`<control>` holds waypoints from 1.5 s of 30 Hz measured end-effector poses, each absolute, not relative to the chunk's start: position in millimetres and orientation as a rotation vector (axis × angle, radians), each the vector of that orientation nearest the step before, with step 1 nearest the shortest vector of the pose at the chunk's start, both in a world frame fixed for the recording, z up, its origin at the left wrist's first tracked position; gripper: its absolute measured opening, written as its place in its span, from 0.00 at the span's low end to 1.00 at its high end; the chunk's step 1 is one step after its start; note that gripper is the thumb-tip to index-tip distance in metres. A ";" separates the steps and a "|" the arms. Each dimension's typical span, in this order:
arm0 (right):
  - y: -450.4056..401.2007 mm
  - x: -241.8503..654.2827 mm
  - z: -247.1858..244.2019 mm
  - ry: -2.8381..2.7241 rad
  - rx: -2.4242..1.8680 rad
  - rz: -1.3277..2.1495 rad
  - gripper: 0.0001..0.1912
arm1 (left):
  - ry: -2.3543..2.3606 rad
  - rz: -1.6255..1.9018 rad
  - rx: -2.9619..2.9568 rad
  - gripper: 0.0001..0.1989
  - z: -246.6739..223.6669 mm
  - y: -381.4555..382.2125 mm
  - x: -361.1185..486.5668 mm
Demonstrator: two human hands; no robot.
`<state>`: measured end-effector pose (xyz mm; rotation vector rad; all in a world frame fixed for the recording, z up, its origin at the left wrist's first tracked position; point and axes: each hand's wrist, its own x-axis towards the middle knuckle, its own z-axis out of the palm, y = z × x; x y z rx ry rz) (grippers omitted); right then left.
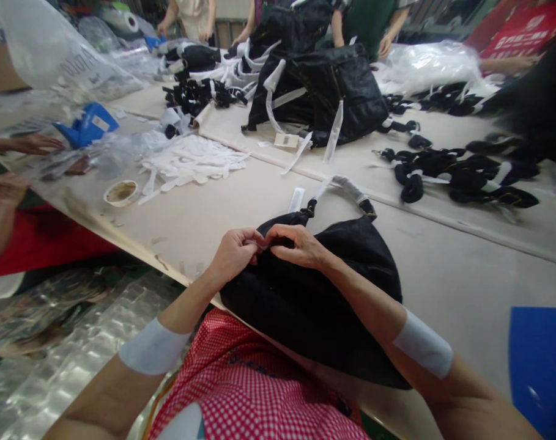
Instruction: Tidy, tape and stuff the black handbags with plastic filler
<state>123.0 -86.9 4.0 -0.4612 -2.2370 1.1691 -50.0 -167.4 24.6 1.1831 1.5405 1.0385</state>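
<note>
A black handbag (314,311) lies at the table's near edge in front of me, its handle (348,183) wrapped in clear or white film and pointing away. My left hand (236,253) pinches a thin pale strip or thread (254,243) above the bag's upper left edge. Against it, fingertips touching, my right hand (298,244) is closed in a pinch too; what sits between its fingers is too small to name. Just behind the bag lies a small white strip (296,200).
White wrapping strips (190,162) are heaped at left beside a tape roll (122,192). Black bags (323,91) stand at the back. Black straps (461,174) lie at right, near a blue sheet (541,366). Co-workers' hands (39,145) show at left and across the table.
</note>
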 end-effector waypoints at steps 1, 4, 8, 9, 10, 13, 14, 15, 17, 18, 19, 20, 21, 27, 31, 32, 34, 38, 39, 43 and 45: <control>-87.1 123.1 4.5 -2.234 -0.480 1.171 0.07 | 1.537 1.040 1.198 0.10 23.9 -167.7 -50.1; -89.4 120.7 4.7 -2.235 -0.526 1.140 0.06 | 1.508 1.064 1.218 0.09 22.5 -168.6 -50.4; -93.8 114.9 4.0 -2.237 -0.602 1.068 0.10 | 1.477 1.092 1.182 0.09 21.6 -169.2 -50.5; -94.5 113.8 4.0 -2.227 -0.629 1.054 0.10 | 1.477 1.097 1.180 0.10 21.4 -169.2 -50.6; -94.9 113.0 4.1 -2.217 -0.652 1.049 0.10 | 1.482 1.105 1.183 0.11 21.2 -169.3 -50.7; -94.7 112.3 4.8 -2.208 -0.672 1.090 0.07 | 1.500 1.123 1.204 0.11 20.9 -169.7 -51.0; -94.5 112.4 5.0 -2.206 -0.667 1.109 0.05 | 1.501 1.121 1.202 0.10 21.0 -169.9 -51.3; -94.2 112.5 5.0 -2.203 -0.658 1.127 0.05 | 1.496 1.111 1.191 0.09 21.2 -170.0 -51.9; -93.8 112.8 4.6 -2.177 -0.652 1.154 0.05 | 1.462 1.078 1.139 0.08 21.5 -170.1 -53.7; -93.6 112.8 4.3 -2.156 -0.653 1.165 0.05 | 1.435 1.062 1.103 0.09 21.5 -170.1 -54.9; -93.5 112.8 3.8 -2.134 -0.655 1.179 0.05 | 1.407 1.051 1.065 0.10 21.3 -170.2 -56.0; -93.4 112.7 3.4 -2.114 -0.658 1.195 0.05 | 1.384 1.046 1.031 0.10 20.9 -170.2 -57.0; -93.3 112.5 3.0 -2.097 -0.660 1.210 0.05 | 1.372 1.046 1.007 0.11 20.3 -170.2 -57.7; -93.0 111.5 2.2 -2.035 -0.663 1.258 0.03 | 1.419 1.100 0.984 0.09 19.1 -170.9 -55.3; -93.0 111.5 1.8 -2.014 -0.645 1.279 0.03 | 1.407 1.091 1.013 0.10 21.1 -170.5 -53.4; -93.0 111.6 1.8 -2.013 -0.645 1.279 0.03 | 1.411 1.083 1.034 0.10 21.4 -169.8 -53.2; -93.0 111.9 2.3 -2.015 -0.653 1.276 0.03 | 1.434 1.071 1.080 0.10 21.7 -167.9 -52.6; -92.3 112.7 3.8 -2.026 -0.639 1.290 0.04 | 1.461 1.063 1.077 0.08 23.9 -163.4 -51.2; -91.7 112.9 4.0 -2.027 -0.626 1.302 0.04 | 1.459 1.064 1.055 0.08 24.8 -162.7 -50.8; -88.6 114.1 3.4 -2.038 -0.585 1.366 0.05 | 1.450 1.065 0.973 0.08 28.1 -162.0 -50.0; -86.8 115.2 3.4 -2.053 -0.580 1.380 0.05 | 1.454 1.068 0.941 0.08 29.0 -162.1 -50.2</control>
